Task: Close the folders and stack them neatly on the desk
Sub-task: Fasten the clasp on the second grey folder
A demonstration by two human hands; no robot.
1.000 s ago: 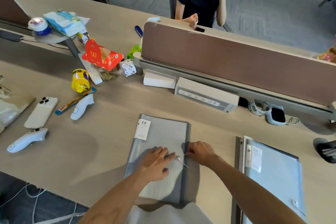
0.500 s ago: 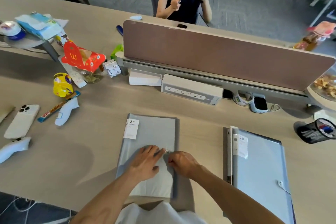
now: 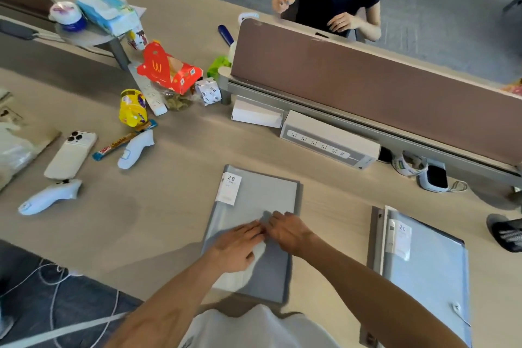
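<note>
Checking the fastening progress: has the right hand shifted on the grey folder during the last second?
Yes. The right hand moved left from the grey folder's right edge.

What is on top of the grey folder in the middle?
Both hands lie on the grey folder: the left hand and the right hand, fingertips meeting. A white "20" label sits at its top-left corner. Whatever is under the fingers is hidden.

One camera sits on the person's head, close above the table (image 3: 175, 206), looking down toward 12 o'clock.
</note>
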